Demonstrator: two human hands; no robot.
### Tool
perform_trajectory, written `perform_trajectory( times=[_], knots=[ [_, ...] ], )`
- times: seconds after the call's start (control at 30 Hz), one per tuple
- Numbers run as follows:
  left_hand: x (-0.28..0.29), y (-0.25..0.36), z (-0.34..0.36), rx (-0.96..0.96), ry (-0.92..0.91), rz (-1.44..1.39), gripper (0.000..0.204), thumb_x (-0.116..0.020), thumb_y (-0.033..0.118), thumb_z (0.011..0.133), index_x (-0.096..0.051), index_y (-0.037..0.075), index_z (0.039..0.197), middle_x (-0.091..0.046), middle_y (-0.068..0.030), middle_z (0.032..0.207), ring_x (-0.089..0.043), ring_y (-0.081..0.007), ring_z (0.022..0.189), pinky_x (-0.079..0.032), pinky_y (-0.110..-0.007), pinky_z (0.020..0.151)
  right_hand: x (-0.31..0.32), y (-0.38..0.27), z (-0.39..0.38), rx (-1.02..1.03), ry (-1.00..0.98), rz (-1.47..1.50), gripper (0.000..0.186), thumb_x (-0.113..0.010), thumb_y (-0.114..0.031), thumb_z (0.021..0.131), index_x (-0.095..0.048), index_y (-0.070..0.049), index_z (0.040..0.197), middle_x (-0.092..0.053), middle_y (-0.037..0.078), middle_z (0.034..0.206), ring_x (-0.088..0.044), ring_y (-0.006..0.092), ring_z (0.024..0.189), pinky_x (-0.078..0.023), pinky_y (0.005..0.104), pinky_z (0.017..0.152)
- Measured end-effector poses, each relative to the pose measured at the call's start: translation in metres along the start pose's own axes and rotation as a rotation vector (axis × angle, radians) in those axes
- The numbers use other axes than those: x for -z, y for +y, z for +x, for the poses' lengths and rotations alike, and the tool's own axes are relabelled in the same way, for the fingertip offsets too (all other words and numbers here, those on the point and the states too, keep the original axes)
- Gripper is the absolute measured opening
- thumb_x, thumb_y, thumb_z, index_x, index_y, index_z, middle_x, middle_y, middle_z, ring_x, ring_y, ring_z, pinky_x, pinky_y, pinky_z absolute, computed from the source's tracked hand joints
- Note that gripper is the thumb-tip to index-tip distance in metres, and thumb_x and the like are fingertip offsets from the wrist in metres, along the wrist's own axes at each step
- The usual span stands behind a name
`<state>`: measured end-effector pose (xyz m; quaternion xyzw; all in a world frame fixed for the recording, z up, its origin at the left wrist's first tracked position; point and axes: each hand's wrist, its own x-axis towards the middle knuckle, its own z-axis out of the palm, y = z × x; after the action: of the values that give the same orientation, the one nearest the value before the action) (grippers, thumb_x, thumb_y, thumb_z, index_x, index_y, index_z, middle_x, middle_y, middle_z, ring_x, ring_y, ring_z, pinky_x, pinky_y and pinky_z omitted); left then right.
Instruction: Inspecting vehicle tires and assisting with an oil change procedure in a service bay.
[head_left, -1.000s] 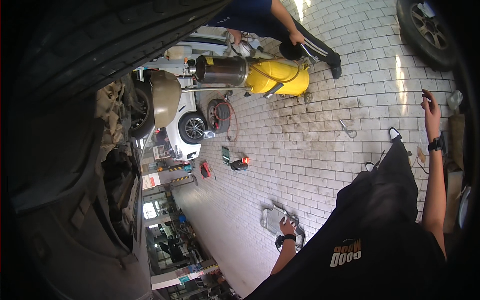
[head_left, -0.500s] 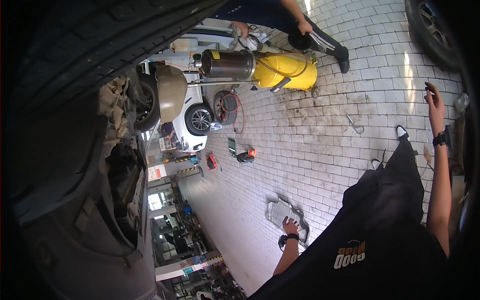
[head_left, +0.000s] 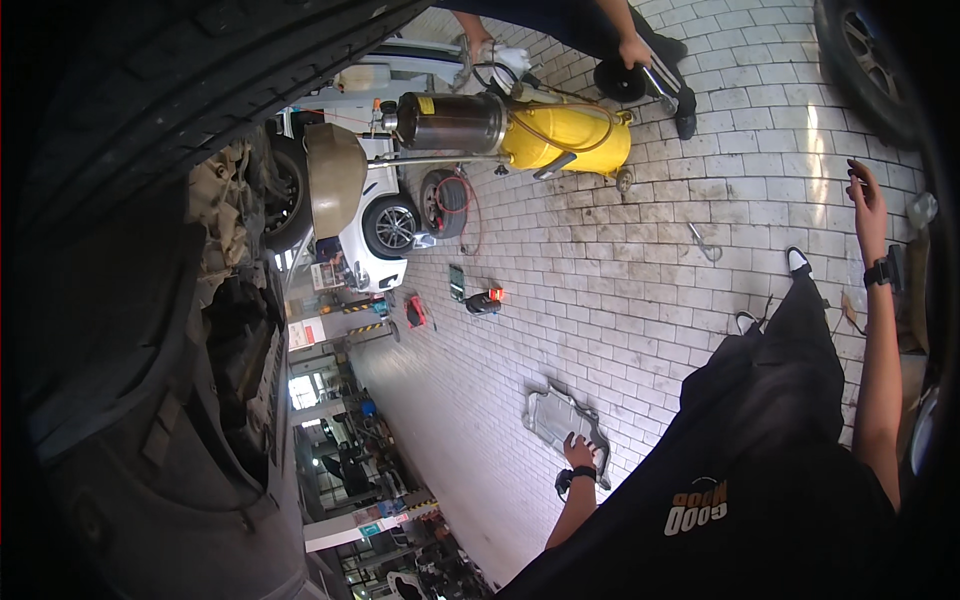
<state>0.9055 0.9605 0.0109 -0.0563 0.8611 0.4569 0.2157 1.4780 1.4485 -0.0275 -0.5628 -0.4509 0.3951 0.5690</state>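
Observation:
My left hand is held out with its fingers spread and nothing in it. In the picture it overlaps a grey, ribbed metal-looking panel lying on the tiled floor; contact does not show. My right hand reaches out at the far right, empty, its fingers loosely bent and apart, above the floor. A wristband shows on each wrist. Between my arms are my dark clothes and black-and-white shoes. A thin hooked metal tool lies on the tiles left of my right hand.
A raised vehicle's underside fills the left. A yellow wheeled tank carries a beige catch bowl. Beside it a co-worker's hand grips a metal handle. A dark bottle, a loose wheel and a white car stand farther off.
The view has shifted slightly, so most things sit a little farther left. The co-worker's hands have moved a little, one of them to the right. My own hands keep nearly the same pose.

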Motion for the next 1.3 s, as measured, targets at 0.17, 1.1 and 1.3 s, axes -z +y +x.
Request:
perform_trajectory(
  times=[0.17,1.1,1.3],
  knots=[
    [0.003,0.0,-0.005,0.011,0.012,-0.004,0.043,-0.051,0.013,0.08,-0.038,0.015,0.121,-0.05,-0.0093,0.091,-0.053,-0.0219,0.07,-0.041,-0.029,0.045,0.003,0.007,0.0,-0.003,0.02,-0.037,0.029,-0.048,-0.017,0.089,-0.05,-0.003,0.114,-0.055,0.006,0.105,-0.052,0.0114,0.088,-0.043,0.0239,0.075],
    [0.002,-0.016,-0.052,0.013,0.03,0.069,0.044,-0.05,0.014,0.081,-0.037,0.014,0.123,-0.05,-0.0088,0.09,-0.052,-0.0216,0.069,-0.039,-0.028,0.045,0.047,0.03,0.002,-0.056,0.012,-0.033,0.028,-0.049,-0.017,0.088,-0.052,-0.005,0.113,-0.056,0.003,0.1,-0.05,0.0091,0.079,-0.043,0.0226,0.071],
    [0.007,-0.018,-0.053,-0.042,0.046,0.024,0.041,-0.051,0.01,0.08,-0.041,0.01,0.119,-0.051,-0.0117,0.092,-0.054,-0.0201,0.062,-0.042,-0.029,0.042,0.053,0.022,-0.008,-0.065,-0.009,-0.041,0.028,-0.049,-0.016,0.088,-0.052,-0.004,0.113,-0.056,0.004,0.1,-0.05,0.0094,0.077,-0.042,0.0225,0.071]
  ],
)
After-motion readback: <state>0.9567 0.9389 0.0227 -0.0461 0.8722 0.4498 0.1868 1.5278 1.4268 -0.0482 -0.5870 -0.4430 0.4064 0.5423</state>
